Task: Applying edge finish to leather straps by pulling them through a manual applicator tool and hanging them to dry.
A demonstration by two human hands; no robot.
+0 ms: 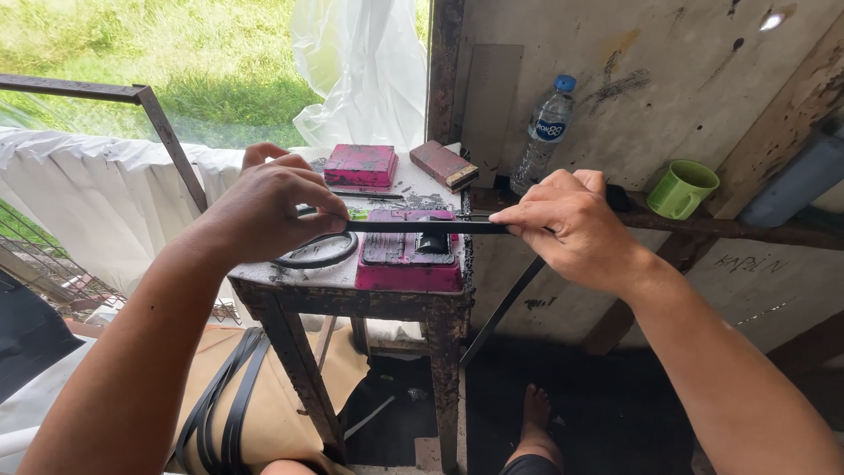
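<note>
The worktop (352, 286), a small rusty metal stand with a scuffed, dust-strewn top, serves as the landmark here. Behind it rises a stained, weathered board wall (668, 53), and to its left hangs a white pleated cloth (97, 193). Just above the worktop's near edge, the left hand (268, 207) and the right hand (576, 224) stretch a thin black strap (422, 227) level between them; each grip is narrow, thumb and fingertips pinched shut on the strap, the left at the end over the worktop's left half, the right just past its right edge. The strap is flat, dark and matte, and a further length slants down from the right hand beside the worktop's right leg. Under the strap, on the worktop's front right corner, sits a grimy pink block (406, 259) with a black piece on top. A second pink block (360, 164) lies at the back, a brown rectangular block (444, 164) beside it. A black ring (316, 253) lies on the left. Right of the worktop stand a clear plastic bottle (542, 132) and a green mug (681, 189).
</note>
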